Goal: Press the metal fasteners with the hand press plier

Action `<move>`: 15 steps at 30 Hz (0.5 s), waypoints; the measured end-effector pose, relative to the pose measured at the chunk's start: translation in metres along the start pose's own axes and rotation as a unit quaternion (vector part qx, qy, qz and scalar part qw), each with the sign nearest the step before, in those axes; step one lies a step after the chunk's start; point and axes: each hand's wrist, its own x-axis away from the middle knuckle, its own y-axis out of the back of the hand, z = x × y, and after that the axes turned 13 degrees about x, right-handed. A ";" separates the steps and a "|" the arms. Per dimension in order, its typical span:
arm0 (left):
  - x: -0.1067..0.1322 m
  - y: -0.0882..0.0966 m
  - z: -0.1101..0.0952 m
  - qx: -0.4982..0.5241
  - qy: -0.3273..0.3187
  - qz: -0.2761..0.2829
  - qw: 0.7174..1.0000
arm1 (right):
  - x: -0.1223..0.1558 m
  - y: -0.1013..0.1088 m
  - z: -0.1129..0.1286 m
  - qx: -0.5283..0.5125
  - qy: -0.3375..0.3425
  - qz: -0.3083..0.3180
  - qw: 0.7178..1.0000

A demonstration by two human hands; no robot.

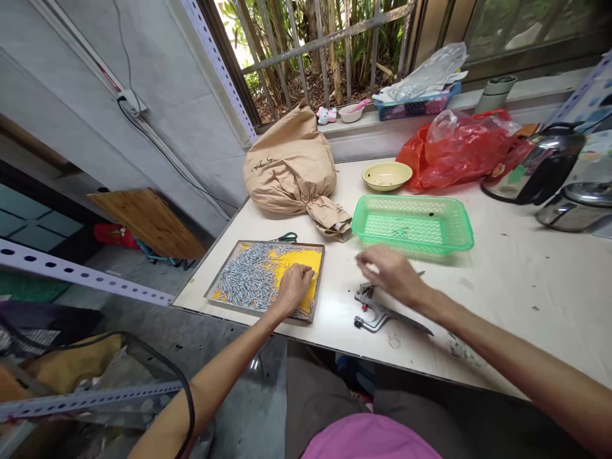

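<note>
A big white table fills the middle of the room, under a window with bars. At its far left side lies a fat brown paper sack, tied shut at one end. At the far right sits a red plastic bag, and right of that a shiny silver pot.

A green basket with little holes stands in the middle of the table, near the tied end of the sack. It looks bare inside but for a small speck or two.

A flat tray with a yellow bottom lies at the near left edge of the table. The left hand rests in the near right part of this tray. Its fingers are bent down onto the pile, and I cannot tell if they pinch anything.

The right hand is over the table, just near the green basket and right of the tray. It is blurry. Its fingers look close together, but I cannot tell if they hold something.

A grey metal tool lies flat on the table, partly under the right hand.

A small yellow bowl sits far behind the basket. Scissors with green handles lie at the far edge of the tray.

Lots of tiny silver screws are heaped in the left half of the tray, touching the left hand
</note>
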 end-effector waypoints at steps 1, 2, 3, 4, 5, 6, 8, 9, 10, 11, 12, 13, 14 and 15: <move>-0.006 -0.002 0.001 -0.017 0.018 0.020 1.000 | -0.009 0.009 -0.011 0.002 -0.046 -0.028 0.999; -0.009 -0.005 0.001 -0.030 0.032 0.032 0.999 | -0.017 0.018 -0.023 0.014 -0.084 -0.046 0.995; -0.011 -0.007 0.000 -0.038 0.043 0.036 0.998 | -0.024 0.025 -0.034 0.032 -0.111 -0.054 0.992; -0.011 -0.010 -0.001 -0.043 0.050 0.036 0.997 | -0.029 0.031 -0.044 0.053 -0.131 -0.054 0.989; -0.010 -0.012 -0.002 -0.045 0.053 0.033 0.997 | -0.033 0.035 -0.052 0.070 -0.142 -0.048 0.986; -0.009 -0.013 -0.002 -0.046 0.053 0.031 0.997 | -0.033 0.038 -0.057 0.082 -0.147 -0.038 0.985; -0.009 -0.013 0.000 -0.037 0.050 0.034 0.997 | -0.026 0.040 -0.057 0.082 -0.149 -0.003 0.985; -0.010 -0.012 0.002 -0.027 0.052 0.036 0.998 | -0.019 0.040 -0.051 0.072 -0.147 0.024 0.986; -0.011 -0.010 0.004 -0.015 0.054 0.035 0.998 | -0.010 0.039 -0.044 0.059 -0.143 0.060 0.986; -0.012 -0.007 0.005 -0.001 0.052 0.028 0.998 | 0.000 0.038 -0.034 0.045 -0.138 0.102 0.984; -0.012 -0.003 0.005 0.014 0.048 0.013 0.999 | 0.012 0.036 -0.024 0.033 -0.134 0.144 0.980; -0.012 0.001 0.003 0.029 0.041 -0.007 0.999 | 0.023 0.035 -0.014 0.026 -0.132 0.182 0.974; -0.009 0.005 -0.001 0.046 0.036 -0.027 0.998 | 0.035 0.033 -0.005 0.022 -0.128 0.216 0.968; -0.006 0.009 -0.007 0.070 0.036 -0.040 0.996 | 0.046 0.031 0.002 0.022 -0.123 0.246 0.961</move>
